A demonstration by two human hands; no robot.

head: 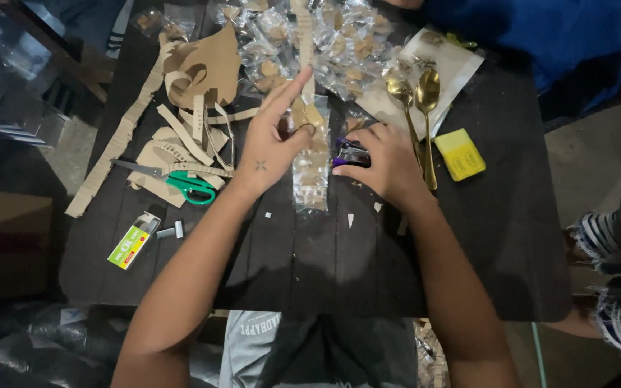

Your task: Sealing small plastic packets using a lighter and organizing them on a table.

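- Head view: a strip of clear packets (310,169) is being pinched near its upper part between the thumb and a curled finger of the left hand (271,147), the other fingers being held straight and spread; the strip is lying lengthwise down the middle of the dark surface (325,266).
- A purple stapler (350,153) is being pressed under the right hand (386,165), the grip being closed over it, just beside the strip.
- Two gold spoons (418,108) and a yellow box (460,154) are being kept right of that hand.
- Green-handled scissors (185,183) are lying among cardboard scraps (195,79) to the left.
- More filled packets (325,43) are being piled at the far edge.
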